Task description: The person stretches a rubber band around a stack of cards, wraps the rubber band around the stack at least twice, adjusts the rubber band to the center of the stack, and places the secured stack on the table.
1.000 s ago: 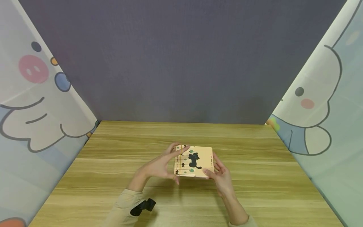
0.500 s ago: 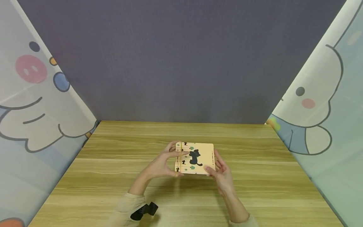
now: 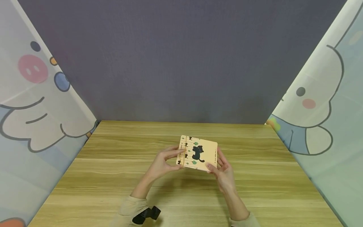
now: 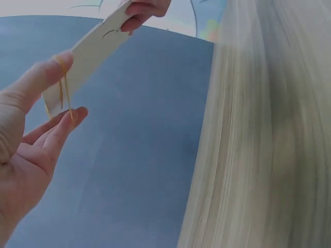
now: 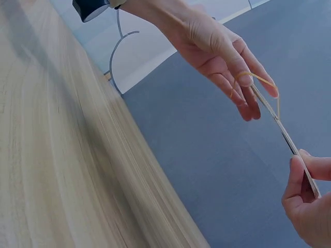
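Observation:
A thin cream notebook (image 3: 208,151) with a black cat on its cover is held above the table, slightly tilted. My right hand (image 3: 225,175) pinches its right end, thumb on the cover. A yellow rubber band (image 5: 278,106) crosses the notebook's left end. My left hand (image 3: 163,162) is at that end, with the band looped over its thumb and a finger. In the left wrist view, the stretched band stands partly away from the notebook (image 4: 95,51). Seen edge-on in the right wrist view, the notebook (image 5: 285,137) is narrow.
The wood-grain table (image 3: 113,170) spreads under both hands. A dark grey panel (image 3: 181,63) rises behind it. Cartoon-printed cloth (image 3: 28,101) hangs at the left, with similar cloth (image 3: 317,138) at the right. A black device (image 3: 146,215) is strapped on the left wrist.
Both hands have raised the notebook a little and shifted it right, and its left end has turned upward. The left fingers have closed in on the end with the band.

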The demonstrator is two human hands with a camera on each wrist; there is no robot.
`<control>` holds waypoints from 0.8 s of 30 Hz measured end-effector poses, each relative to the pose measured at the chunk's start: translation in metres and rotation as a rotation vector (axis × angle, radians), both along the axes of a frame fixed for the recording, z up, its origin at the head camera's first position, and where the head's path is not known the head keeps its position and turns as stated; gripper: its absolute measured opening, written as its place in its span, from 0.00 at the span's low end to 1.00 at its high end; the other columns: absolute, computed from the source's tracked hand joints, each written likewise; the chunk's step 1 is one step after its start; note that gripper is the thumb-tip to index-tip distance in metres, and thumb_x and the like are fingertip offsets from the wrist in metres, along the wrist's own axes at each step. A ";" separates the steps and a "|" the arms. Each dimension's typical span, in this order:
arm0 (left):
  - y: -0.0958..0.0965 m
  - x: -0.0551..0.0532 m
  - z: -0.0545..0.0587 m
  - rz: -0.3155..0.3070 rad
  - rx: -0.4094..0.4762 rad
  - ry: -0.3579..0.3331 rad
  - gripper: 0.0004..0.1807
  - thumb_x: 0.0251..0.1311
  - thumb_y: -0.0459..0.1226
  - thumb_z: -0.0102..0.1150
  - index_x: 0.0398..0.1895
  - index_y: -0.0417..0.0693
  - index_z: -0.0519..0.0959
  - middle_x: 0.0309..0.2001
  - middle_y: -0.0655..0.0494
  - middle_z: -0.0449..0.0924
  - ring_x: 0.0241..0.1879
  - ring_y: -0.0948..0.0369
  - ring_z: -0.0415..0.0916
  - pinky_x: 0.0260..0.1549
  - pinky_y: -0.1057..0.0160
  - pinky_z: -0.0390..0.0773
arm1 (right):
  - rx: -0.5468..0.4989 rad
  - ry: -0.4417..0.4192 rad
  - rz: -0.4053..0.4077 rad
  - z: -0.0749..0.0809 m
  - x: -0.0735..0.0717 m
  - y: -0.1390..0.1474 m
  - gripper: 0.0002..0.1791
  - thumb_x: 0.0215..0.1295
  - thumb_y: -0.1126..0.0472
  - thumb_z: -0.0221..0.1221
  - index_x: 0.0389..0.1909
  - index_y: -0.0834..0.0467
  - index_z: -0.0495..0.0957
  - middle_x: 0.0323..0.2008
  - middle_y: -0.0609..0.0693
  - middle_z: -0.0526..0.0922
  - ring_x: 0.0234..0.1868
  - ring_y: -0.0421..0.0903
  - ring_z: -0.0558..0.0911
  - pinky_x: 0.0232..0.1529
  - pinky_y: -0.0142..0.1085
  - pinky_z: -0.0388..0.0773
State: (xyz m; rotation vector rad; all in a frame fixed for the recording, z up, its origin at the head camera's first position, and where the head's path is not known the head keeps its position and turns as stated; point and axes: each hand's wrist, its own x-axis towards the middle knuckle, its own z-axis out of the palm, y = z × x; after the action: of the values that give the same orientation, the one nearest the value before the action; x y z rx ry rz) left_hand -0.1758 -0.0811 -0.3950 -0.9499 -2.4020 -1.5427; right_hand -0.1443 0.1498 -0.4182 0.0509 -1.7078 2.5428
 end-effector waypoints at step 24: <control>-0.011 -0.013 0.020 -0.193 -0.252 0.162 0.32 0.30 0.38 0.73 0.48 0.53 0.77 0.65 0.49 0.47 0.60 0.54 0.53 0.54 0.52 0.63 | 0.106 0.002 0.129 0.006 -0.001 0.007 0.43 0.49 0.82 0.55 0.66 0.62 0.50 0.44 0.53 0.75 0.30 0.44 0.80 0.23 0.28 0.76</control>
State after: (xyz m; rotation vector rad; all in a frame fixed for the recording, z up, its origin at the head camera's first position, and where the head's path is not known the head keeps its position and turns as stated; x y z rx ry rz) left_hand -0.1893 -0.0919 -0.3750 -1.3355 -2.4879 -1.1780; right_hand -0.1457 0.1563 -0.4125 0.1753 -1.8963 2.5355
